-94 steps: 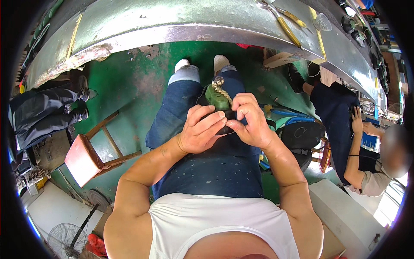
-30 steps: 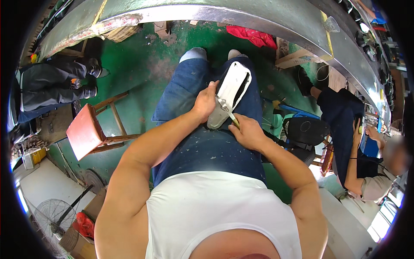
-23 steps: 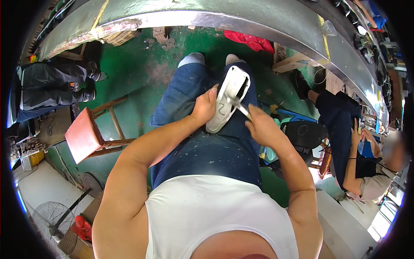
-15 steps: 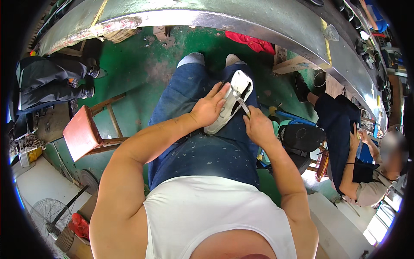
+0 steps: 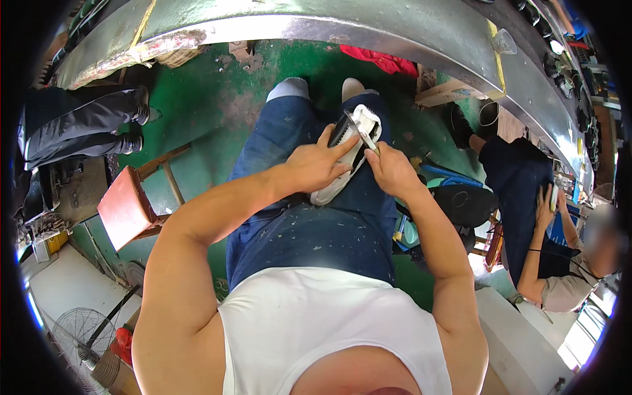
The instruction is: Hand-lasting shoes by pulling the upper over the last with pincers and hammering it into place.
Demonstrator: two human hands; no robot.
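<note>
A white and black shoe upper [image 5: 334, 190], apparently stretched over a last, lies slanted across my thighs with its open underside partly facing up. Against its left side, my left hand [image 5: 315, 166] grips it, with fingers spread over the black and white edge. My right hand [image 5: 394, 172] is closed round a metal hand tool [image 5: 363, 131] with a long slim shape. The tool's metal end rests at or just above the shoe's upper rim; whether it touches cannot be made out. Its kind is too small to tell, and my right fist hides the handle's lower part.
A metal-edged workbench [image 5: 276, 27] curves across the far side. To my left stand a red-seated stool [image 5: 125, 205] and a fan [image 5: 84, 334]; another person's legs [image 5: 85, 125] are beyond. At right sit a black-topped seat [image 5: 464, 203] and a co-worker [image 5: 520, 178].
The shoe has been rolled on my lap, so its black side and open underside now show. My left hand has shifted down and regripped; the tool has moved up toward the far end.
</note>
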